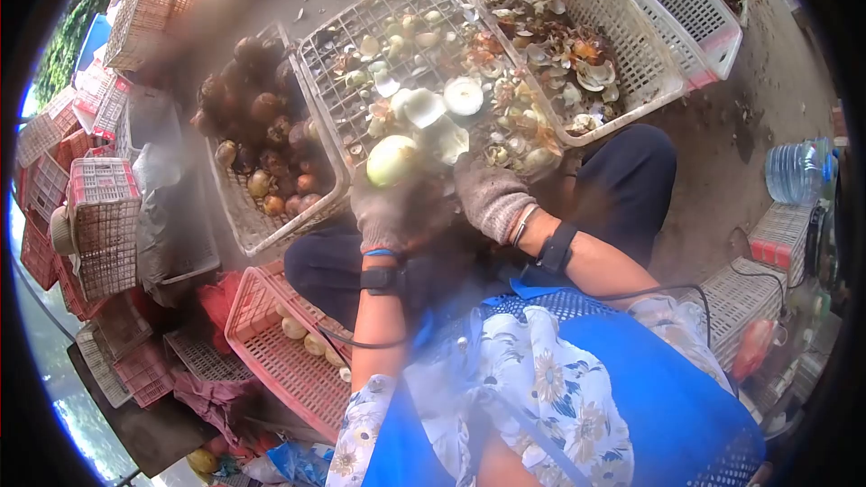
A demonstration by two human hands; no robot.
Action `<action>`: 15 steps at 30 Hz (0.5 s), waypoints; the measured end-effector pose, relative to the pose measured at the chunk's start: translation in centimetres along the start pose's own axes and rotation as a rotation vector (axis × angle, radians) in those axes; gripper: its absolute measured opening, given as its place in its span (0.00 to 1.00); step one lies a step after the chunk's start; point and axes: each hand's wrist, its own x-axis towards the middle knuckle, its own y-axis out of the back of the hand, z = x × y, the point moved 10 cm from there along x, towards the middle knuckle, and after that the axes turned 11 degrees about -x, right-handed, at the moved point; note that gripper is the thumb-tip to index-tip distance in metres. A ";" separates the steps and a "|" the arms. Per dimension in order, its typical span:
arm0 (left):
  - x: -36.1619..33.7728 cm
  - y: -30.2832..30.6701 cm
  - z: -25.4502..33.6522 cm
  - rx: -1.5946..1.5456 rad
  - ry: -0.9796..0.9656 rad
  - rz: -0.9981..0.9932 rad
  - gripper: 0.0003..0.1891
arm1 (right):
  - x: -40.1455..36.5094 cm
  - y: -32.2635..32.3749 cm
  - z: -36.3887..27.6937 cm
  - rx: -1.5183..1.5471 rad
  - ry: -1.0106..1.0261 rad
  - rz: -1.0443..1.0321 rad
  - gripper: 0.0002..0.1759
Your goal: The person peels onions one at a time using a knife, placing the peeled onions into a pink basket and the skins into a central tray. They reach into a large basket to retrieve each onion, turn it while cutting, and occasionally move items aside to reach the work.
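In a knitted glove, my left hand [390, 209] holds a pale peeled onion [392, 160] over the near edge of a white slatted crate [327, 110]. My right hand [492, 197], gloved too, is just to the right with its fingers curled near a loose white onion layer [444, 141]; blur hides whether a tool is in it. Onion pieces and skins lie across the slatted crate. Brown unpeeled onions [269, 108] fill a crate [341, 182] to the left.
A deep white crate [654, 95] holding skins [577, 63] stands at the upper right. By my left knee is a pink crate [262, 329] with several peeled onions [294, 328]. Stacked crates [102, 216] line the far left. A water bottle [796, 171] stands at right.
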 end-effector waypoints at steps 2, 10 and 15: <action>-1.3 -2.4 -2.0 -0.715 0.305 -0.171 0.27 | -0.2 0.0 0.0 0.079 0.025 0.042 0.13; 0.1 0.2 -3.4 -1.125 0.203 -0.117 0.31 | -1.1 1.9 2.7 0.065 -0.152 -0.066 0.14; -0.9 -2.9 -0.1 -1.132 0.234 -0.294 0.33 | -0.9 5.1 1.2 0.059 -0.087 0.165 0.20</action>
